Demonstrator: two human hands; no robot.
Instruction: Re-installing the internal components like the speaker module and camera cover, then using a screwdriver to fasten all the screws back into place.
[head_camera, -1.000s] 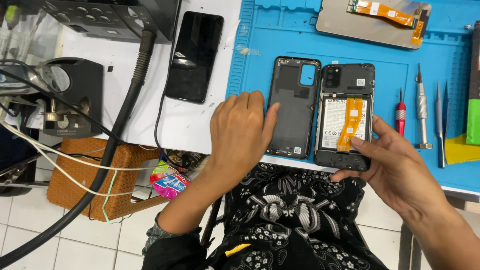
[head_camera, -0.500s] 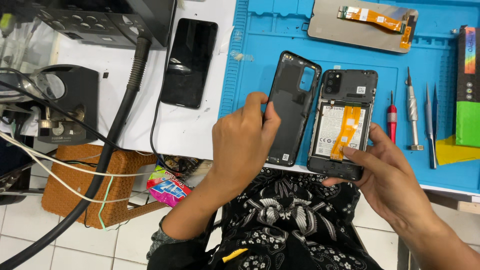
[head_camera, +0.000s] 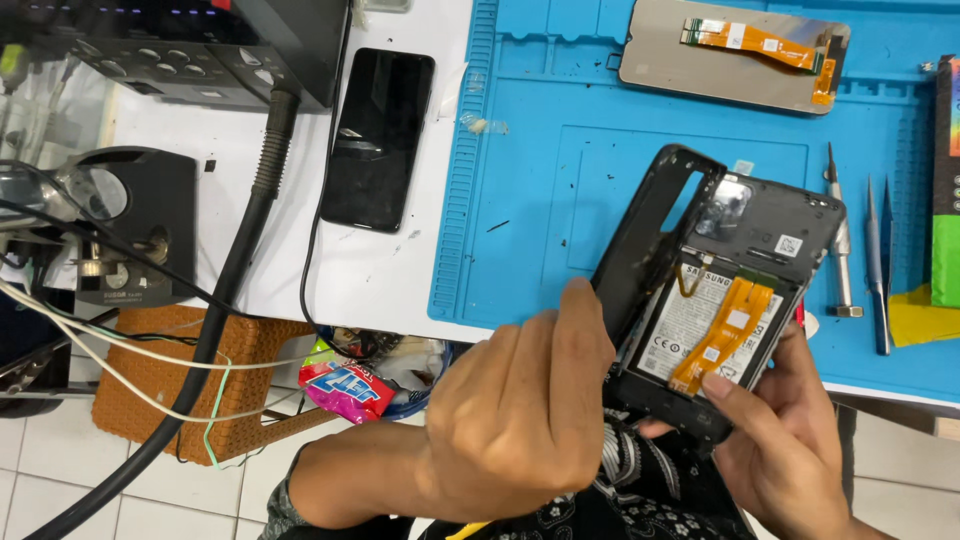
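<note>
Left hand (head_camera: 520, 400) fingers pinched on black plastic back cover (head_camera: 648, 240), tilted beside opened phone (head_camera: 730, 310); right hand (head_camera: 790, 440) fingers clamped under phone's lower edge, above blue mat (head_camera: 560, 200). Probably light, flexy, fragile: best gripped by rims, clear of orange flex cable (head_camera: 725, 335).

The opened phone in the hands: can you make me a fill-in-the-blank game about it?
1. The repair mat under the tools is ____.
2. The ribbon cable across the opened phone is ____.
3. The right hand holds the phone's ____ edge.
4. The left hand fingers touch the black ____.

Missing words: blue; orange; bottom; back cover
</note>
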